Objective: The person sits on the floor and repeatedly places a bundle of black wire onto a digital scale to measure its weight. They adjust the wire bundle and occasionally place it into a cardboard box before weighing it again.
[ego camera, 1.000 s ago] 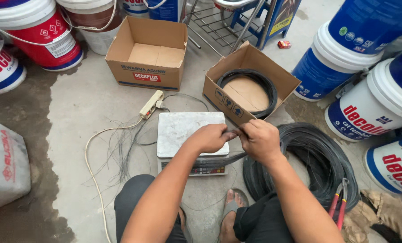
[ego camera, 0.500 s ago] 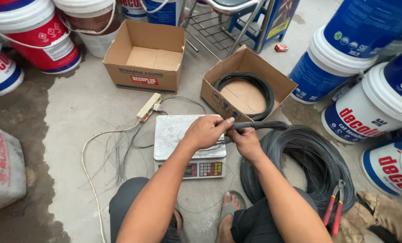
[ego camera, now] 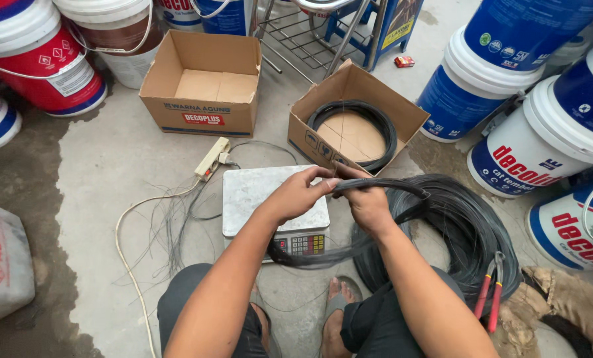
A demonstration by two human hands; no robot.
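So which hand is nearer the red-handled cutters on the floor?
Right. The right hand grips the black wire bundle up and left of the cutters; the left hand sits farther off, over the scale.

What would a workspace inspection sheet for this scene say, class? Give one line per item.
Surface: bare concrete floor, darker damp patch at left.
Job's things: wire bundle held over the scale; large wire coil on the floor.
Clutter: red-handled cutters, loose wire strands.
Grippers: left hand and right hand both grip the bundle.
Cables: power strip with white cord.
Surroundings: paint buckets, empty box, box holding a coil.
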